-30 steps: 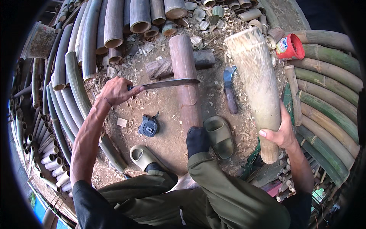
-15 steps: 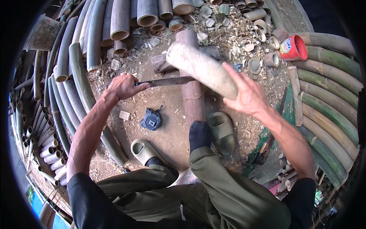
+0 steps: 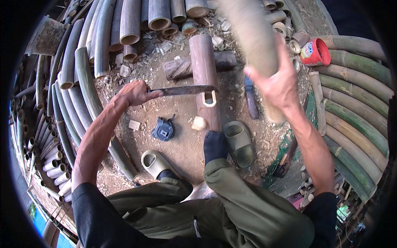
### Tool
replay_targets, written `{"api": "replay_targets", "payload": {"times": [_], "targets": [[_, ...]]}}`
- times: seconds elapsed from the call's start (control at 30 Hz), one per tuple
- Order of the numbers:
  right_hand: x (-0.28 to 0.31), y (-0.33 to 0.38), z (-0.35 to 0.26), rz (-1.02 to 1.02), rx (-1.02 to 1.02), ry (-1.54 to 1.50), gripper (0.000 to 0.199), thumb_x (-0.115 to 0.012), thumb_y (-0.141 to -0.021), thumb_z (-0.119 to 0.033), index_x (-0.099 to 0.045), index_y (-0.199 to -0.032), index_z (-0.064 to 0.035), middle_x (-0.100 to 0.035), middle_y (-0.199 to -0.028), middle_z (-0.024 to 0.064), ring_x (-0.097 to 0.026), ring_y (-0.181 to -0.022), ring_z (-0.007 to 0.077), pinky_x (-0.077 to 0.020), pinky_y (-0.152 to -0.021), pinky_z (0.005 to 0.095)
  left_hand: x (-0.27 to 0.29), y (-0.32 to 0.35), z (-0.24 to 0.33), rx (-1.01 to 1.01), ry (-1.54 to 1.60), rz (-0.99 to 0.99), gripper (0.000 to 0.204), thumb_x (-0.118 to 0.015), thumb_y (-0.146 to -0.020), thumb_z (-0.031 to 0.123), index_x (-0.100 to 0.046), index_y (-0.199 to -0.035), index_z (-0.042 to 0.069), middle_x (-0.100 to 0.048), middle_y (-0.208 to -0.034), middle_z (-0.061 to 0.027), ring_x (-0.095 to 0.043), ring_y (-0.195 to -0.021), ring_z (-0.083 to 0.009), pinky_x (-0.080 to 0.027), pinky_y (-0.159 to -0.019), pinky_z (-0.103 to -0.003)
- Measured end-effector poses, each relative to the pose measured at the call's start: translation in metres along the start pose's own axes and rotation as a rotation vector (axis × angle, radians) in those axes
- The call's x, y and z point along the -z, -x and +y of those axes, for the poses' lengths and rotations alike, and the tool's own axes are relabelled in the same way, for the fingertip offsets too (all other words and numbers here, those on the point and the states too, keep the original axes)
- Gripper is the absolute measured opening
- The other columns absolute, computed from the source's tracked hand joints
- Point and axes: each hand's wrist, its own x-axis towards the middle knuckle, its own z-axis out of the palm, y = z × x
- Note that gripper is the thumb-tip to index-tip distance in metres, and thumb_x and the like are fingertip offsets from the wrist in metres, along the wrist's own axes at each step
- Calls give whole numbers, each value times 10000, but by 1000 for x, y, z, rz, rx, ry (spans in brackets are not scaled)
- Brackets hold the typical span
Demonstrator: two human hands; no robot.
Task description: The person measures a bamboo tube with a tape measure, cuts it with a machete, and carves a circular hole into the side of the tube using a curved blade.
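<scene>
My left hand (image 3: 135, 93) is closed on the handle of a long dark knife (image 3: 182, 90). Its blade lies across a reddish-brown bamboo pole (image 3: 203, 53), at the upper edge of a pale-rimmed opening (image 3: 209, 99). A loose pale chip (image 3: 199, 123) sits by the pole, just below that opening. Up at the right, my right hand (image 3: 278, 82) grips a thick pale wooden club (image 3: 252, 37), blurred by motion and away from the blade. My sock-covered foot (image 3: 216, 146) is at the pole's near end.
A dark log (image 3: 178, 68) lies crosswise by the pole. A blue-and-dark tool (image 3: 250, 97) rests to the right, a tape measure (image 3: 163, 129) to the left. Bamboo lengths (image 3: 355, 87) line both sides; a red tub (image 3: 316, 52) stands right. Sandals (image 3: 238, 144) are near my feet.
The club has swung from over the blade up to the right. A piece has come off the pole, exposing the opening, and a chip now lies beside it. My left hand has hardly moved.
</scene>
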Motion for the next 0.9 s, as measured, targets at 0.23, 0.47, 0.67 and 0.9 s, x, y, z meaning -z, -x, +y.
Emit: {"api": "replay_targets", "payload": {"times": [0.23, 0.47, 0.67, 0.9], "targets": [[-38, 55, 21, -629, -44, 335, 1016, -817, -668, -289, -264, -1513, -177, -588, -1142, 221, -671, -873, 410, -584, -801, 476, 3, 8, 2, -21, 80, -18, 903, -443, -751, 879, -680, -647, 14, -581, -553, -139, -610, -556, -287, -500, -589, -450], [6, 22, 12, -19, -90, -178, 945, -809, -718, -264, -295, -1455, 29, -475, -1359, 193, -484, -1255, 264, -375, -1071, 378, -92, 86, 5, -296, 14, 708, 367, -759, -774, 428, -670, -945, 115, -575, -728, -50, -584, -657, -224, -478, -620, -400], [10, 30, 9, -196, -68, -160, 963, -804, -684, -229, -292, -1459, 24, -500, -1340, 195, -501, -1244, 265, -391, -1060, 370, -90, 98, 34, -108, 5, 432, 383, -788, -687, 338, -653, -995, 155, -543, -970, -66, -556, -984, -253, -433, -783, -443], [-10, 70, 32, -533, 464, 102, 981, -850, -541, -222, -424, -1416, -98, -611, -1148, 143, -650, -962, 281, -559, -835, 407, -88, 67, 25, -147, 122, 411, 358, -773, -728, 354, -646, -935, 90, -582, -871, -123, -603, -904, -342, -469, -789, -479]]}}
